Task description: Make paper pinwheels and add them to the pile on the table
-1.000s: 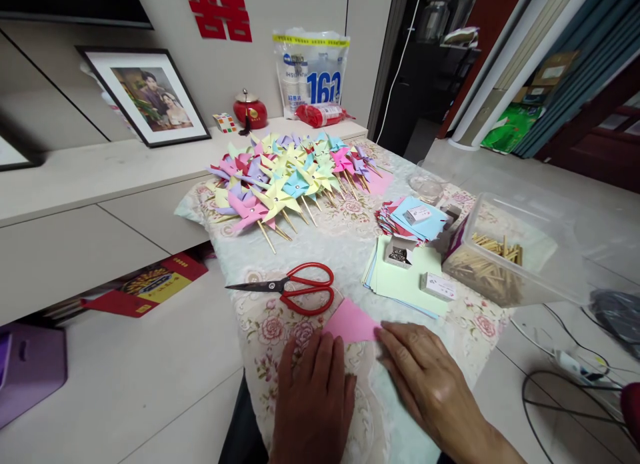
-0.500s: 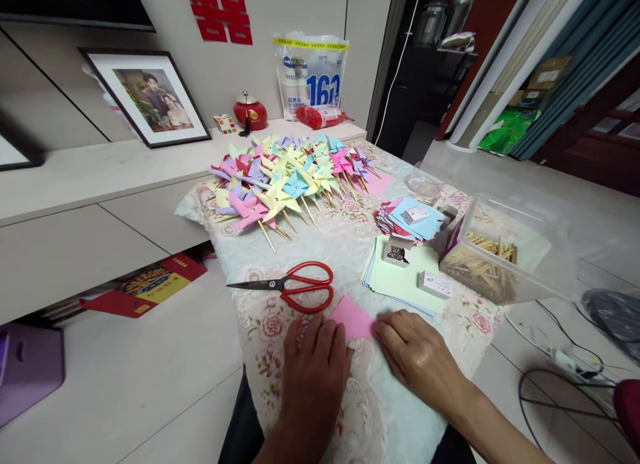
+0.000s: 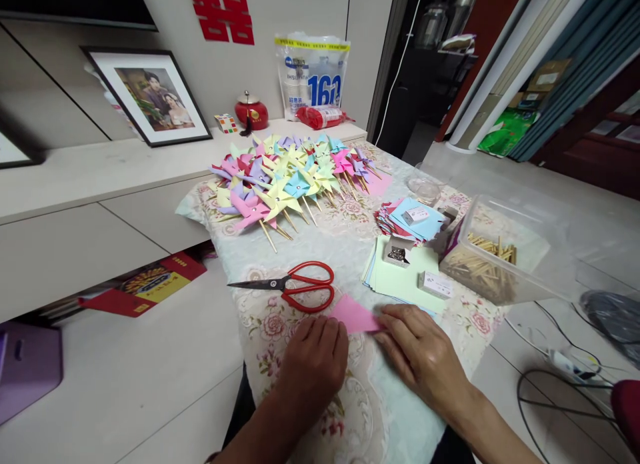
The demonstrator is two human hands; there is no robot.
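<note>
A pink paper, folded into a triangle, lies on the cloth between my two hands. My left hand is closed with its fingertips at the paper's left corner. The right corner is pinched between the thumb and fingers of my right hand. Just beyond the left hand lie red-handled scissors, blades pointing left. Past the right hand is a stack of pale green paper sheets, bearing an open small box of metal fasteners and a closed small white box.
Many paper pinwheels on sticks are heaped at the table's far side. A clear plastic bin of short wooden sticks stands at the right edge. Blue and red paper squares lie beyond the green stack. Cables run over the floor at right.
My left hand has curled its fingers and drawn slightly back from the paper. The pink paper's right corner has shifted slightly, with my right hand still gripping it.
</note>
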